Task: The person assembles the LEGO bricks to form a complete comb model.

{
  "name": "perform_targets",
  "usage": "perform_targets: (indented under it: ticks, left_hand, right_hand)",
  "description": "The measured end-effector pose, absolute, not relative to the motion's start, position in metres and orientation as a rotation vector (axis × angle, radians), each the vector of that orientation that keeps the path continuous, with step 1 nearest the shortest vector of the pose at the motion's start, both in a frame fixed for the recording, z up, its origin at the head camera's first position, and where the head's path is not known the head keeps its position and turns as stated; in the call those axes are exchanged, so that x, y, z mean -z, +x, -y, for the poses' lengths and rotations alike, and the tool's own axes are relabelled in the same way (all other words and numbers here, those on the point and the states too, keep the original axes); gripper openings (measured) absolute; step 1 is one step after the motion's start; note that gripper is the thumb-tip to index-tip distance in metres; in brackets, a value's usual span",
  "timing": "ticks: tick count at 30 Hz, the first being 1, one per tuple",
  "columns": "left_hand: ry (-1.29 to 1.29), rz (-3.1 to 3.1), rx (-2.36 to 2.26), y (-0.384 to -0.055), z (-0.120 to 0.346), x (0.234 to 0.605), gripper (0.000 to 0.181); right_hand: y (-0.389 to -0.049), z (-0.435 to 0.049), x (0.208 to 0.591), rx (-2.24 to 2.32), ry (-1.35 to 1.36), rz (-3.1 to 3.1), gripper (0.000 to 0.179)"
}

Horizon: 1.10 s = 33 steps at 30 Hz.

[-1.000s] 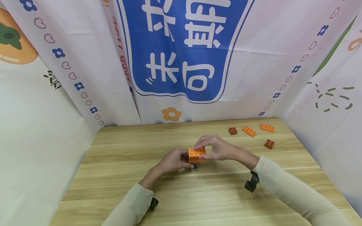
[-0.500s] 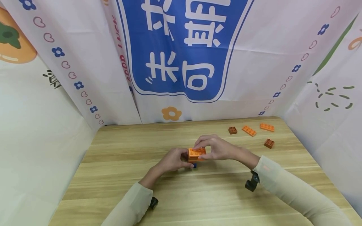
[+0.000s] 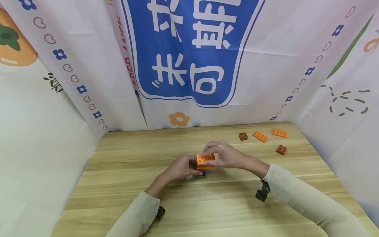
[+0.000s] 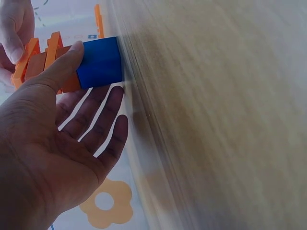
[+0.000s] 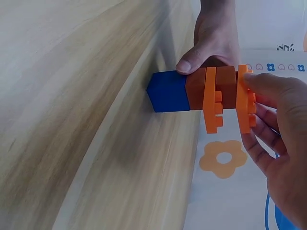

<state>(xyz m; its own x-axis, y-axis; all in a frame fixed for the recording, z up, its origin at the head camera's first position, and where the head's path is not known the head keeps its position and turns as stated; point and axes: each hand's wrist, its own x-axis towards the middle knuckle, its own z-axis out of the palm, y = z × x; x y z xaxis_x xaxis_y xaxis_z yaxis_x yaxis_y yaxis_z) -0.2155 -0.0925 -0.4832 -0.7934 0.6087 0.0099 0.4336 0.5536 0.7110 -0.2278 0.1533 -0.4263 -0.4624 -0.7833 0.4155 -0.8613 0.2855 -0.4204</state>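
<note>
A stack of toy building bricks stands upright on the table between both hands. At its bottom is a blue block (image 5: 170, 93). Above that come a brown brick (image 5: 194, 91), an orange plate (image 5: 210, 108), a second brown brick (image 5: 225, 87) and a top orange plate (image 5: 243, 110). Both plates stick out to one side, studs up. My left hand (image 3: 181, 168) holds the lower stack, its thumb where the blue block meets the brown brick. My right hand (image 3: 226, 155) pinches the top orange plate. Whether that plate is fully seated, I cannot tell.
Toward the back right of the wooden table (image 3: 142, 148) lie two loose orange plates (image 3: 260, 136) and two brown bricks, one nearer the back (image 3: 243, 136) and one farther forward (image 3: 281, 150). Printed white cloth (image 3: 257, 82) hangs behind the table and at both sides.
My right hand's fingers have shifted slightly left on the top orange plate, covering more of its studs. My left hand stays at the lower stack.
</note>
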Motion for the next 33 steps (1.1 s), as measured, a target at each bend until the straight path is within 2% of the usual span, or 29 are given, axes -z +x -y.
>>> perform_targets:
  ticks: [33]
  left_hand:
    - [0.892, -2.519, -1.117, -0.213, 0.093, 0.477, 0.030]
  right_hand:
    - [-0.227, -0.145, 0.409, -0.945, 1.453, 2.739, 0.020]
